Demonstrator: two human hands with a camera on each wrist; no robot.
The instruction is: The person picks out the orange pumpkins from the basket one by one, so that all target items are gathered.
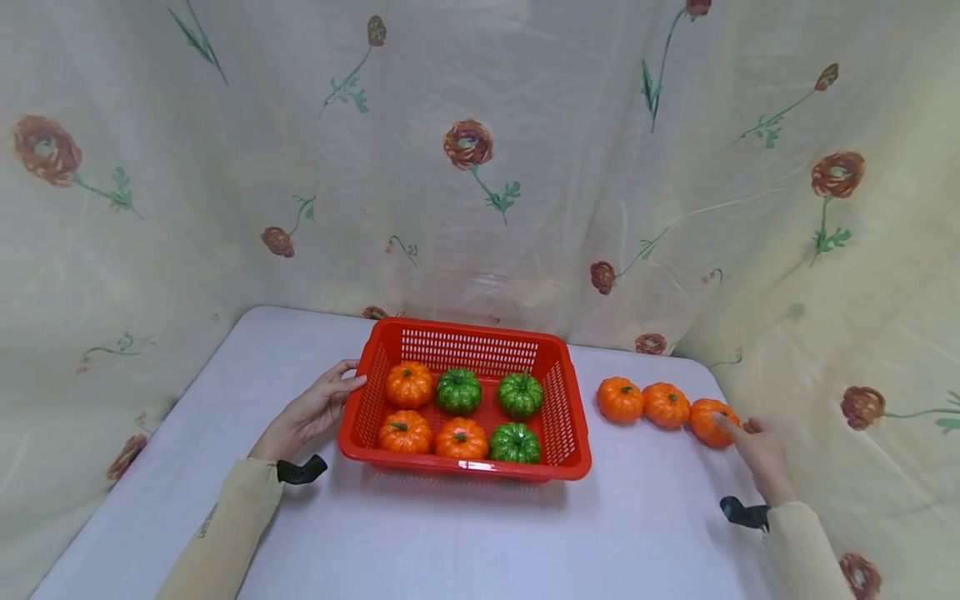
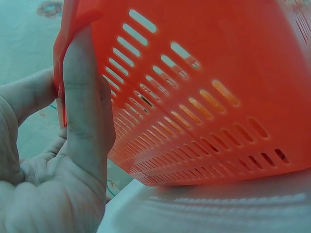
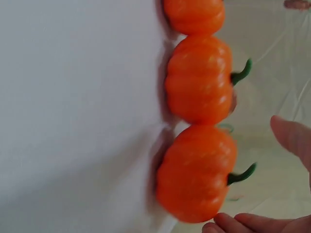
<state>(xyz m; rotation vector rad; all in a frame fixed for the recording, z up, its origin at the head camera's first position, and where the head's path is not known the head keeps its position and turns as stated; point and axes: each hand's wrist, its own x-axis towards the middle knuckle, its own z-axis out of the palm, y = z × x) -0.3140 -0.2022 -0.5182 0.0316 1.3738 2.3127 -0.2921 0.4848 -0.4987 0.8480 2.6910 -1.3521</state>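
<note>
While your left hand [image 1: 315, 412] pinches the red basket [image 1: 555, 471] by its rim, your right hand [image 1: 765, 460], thumb spread, gripping nothing, is at the rightmost orange pumpkin [image 1: 708, 427]. That pumpkin sits on the worktop [image 1: 375, 542], right of the basket.

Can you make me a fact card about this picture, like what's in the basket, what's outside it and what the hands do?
Container: red plastic basket with slotted sides, on a white table
Inside: three orange pumpkins and three green pumpkins
Outside: row of orange pumpkins, three of them, right of the basket
Left hand: grips the basket's left rim
Right hand: at the rightmost pumpkin, thumb apart from it
Backdrop: flowery sheet
</note>
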